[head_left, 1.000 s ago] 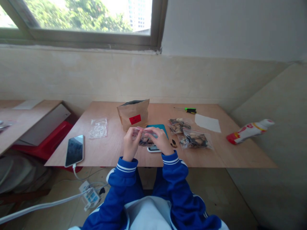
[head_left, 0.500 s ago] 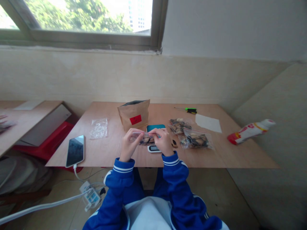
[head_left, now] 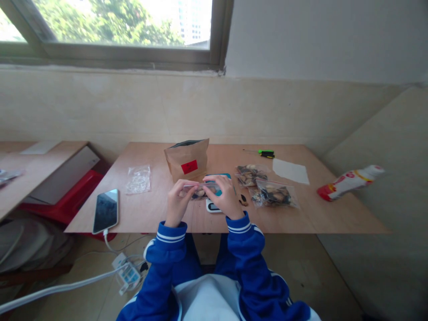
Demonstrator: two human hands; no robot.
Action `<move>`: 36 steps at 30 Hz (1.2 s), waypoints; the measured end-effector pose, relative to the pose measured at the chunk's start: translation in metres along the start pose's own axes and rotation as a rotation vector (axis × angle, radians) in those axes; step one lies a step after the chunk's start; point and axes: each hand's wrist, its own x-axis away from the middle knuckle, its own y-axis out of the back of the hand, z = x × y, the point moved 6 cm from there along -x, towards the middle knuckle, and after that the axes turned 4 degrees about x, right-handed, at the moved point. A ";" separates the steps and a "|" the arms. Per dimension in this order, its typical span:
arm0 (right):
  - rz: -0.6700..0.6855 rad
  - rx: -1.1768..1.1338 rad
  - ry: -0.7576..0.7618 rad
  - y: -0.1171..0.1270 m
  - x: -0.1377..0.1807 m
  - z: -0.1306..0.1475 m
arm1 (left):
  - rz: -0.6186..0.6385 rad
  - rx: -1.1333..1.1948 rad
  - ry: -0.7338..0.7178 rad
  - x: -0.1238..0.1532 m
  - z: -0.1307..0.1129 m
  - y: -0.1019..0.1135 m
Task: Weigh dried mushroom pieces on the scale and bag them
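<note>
My left hand (head_left: 178, 200) and my right hand (head_left: 223, 196) together pinch the top strip of a small clear zip bag (head_left: 199, 191) with dark and pale pieces inside, held just above the wooden table (head_left: 150, 209). Under the bag lies a small scale with a teal top (head_left: 217, 177) and a white front. Just behind stands a brown paper pouch (head_left: 187, 164) with a red label, its top open. To the right lie two filled clear bags (head_left: 272, 194), with a loose dark piece (head_left: 243, 199) beside them.
A smartphone (head_left: 105, 210) on a white cable lies at the table's left front edge. Empty clear bags (head_left: 137, 179) lie left of the pouch. A green screwdriver (head_left: 265, 154) and white paper (head_left: 289, 171) sit at the back right. A red-and-white tube (head_left: 349, 182) lies on the right ledge.
My right hand has slid left along the bag's top strip toward my left hand. The bag has stayed over the scale.
</note>
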 end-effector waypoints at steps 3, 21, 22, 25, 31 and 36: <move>-0.001 0.008 0.018 -0.003 0.000 0.001 | 0.019 -0.019 -0.023 0.001 0.000 -0.001; -0.030 0.218 -0.043 -0.027 0.004 -0.006 | 0.018 -0.217 -0.045 0.005 -0.002 -0.014; -0.033 0.218 -0.046 -0.028 0.004 -0.006 | 0.006 -0.244 -0.060 0.006 -0.004 -0.015; -0.039 0.197 -0.053 -0.028 0.003 -0.008 | -0.036 -0.293 -0.090 0.007 -0.007 -0.016; 0.003 0.045 0.012 -0.019 0.001 -0.012 | -0.059 -0.235 -0.112 0.004 -0.009 -0.002; -0.013 0.057 -0.023 -0.013 0.001 -0.018 | 0.014 -0.159 -0.099 0.001 -0.009 0.005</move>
